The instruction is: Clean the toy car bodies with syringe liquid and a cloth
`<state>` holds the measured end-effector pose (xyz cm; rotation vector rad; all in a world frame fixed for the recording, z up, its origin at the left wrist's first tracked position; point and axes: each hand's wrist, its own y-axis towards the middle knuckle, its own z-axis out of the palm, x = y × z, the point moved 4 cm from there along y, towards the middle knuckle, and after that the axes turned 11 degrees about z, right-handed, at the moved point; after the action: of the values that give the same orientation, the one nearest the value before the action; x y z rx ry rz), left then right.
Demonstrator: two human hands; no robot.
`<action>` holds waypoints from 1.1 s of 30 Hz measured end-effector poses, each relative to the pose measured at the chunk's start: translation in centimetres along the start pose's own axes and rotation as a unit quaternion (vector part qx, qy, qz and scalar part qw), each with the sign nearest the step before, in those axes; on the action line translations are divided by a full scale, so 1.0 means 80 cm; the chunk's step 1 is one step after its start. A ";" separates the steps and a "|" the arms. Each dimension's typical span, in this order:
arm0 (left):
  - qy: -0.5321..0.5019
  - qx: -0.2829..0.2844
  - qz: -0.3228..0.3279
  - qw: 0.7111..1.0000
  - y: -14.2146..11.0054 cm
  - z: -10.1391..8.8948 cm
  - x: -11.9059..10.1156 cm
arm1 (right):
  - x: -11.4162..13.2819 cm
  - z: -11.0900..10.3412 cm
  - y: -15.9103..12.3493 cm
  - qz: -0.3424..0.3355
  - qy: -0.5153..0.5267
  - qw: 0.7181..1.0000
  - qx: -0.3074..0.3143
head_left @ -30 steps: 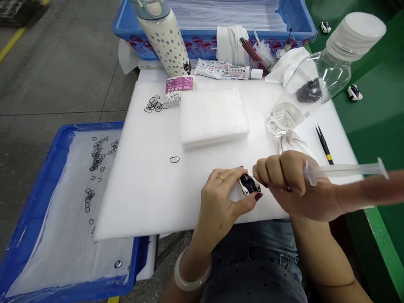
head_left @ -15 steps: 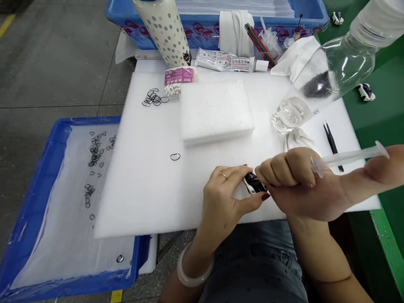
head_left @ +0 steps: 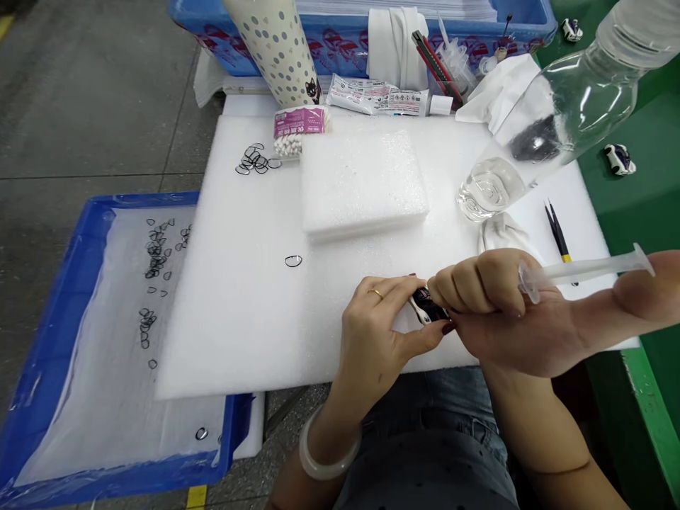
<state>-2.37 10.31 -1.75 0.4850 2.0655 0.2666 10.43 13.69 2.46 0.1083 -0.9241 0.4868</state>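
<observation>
Syringe (head_left: 589, 270) curled in the right hand (head_left: 504, 304), black-and-white piece (head_left: 425, 306) pinched between left hand (head_left: 380, 322) thumb and fingers, just right of centre in the lower half.
Fingers hide the nozzle; too hard a thumb push could squeeze out too much, and a slack pinch could let the piece twist. Swinging up and right risks the tweezers (head_left: 555, 227) or bottle (head_left: 574, 106); the bench (head_left: 239, 319) edge runs near below, with more room leftward around one black ring (head_left: 293, 261).
</observation>
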 end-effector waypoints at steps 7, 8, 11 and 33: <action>0.004 -0.002 -0.007 1.000 -0.001 0.001 0.001 | 0.008 0.011 0.002 -0.004 -0.032 0.999 -0.027; 0.005 -0.002 -0.007 1.000 -0.001 0.001 0.001 | 0.008 0.011 0.001 -0.005 -0.036 0.999 -0.028; 0.006 -0.005 0.000 1.000 -0.001 0.002 0.000 | 0.007 0.009 -0.001 -0.011 -0.039 0.999 -0.036; 0.012 -0.013 0.011 1.000 -0.001 0.001 0.001 | 0.003 0.005 -0.012 -0.066 -0.063 0.992 -0.087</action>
<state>-2.32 10.24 -1.89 0.4895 2.0793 0.3139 10.66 12.79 3.01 0.0412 -1.0717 0.2770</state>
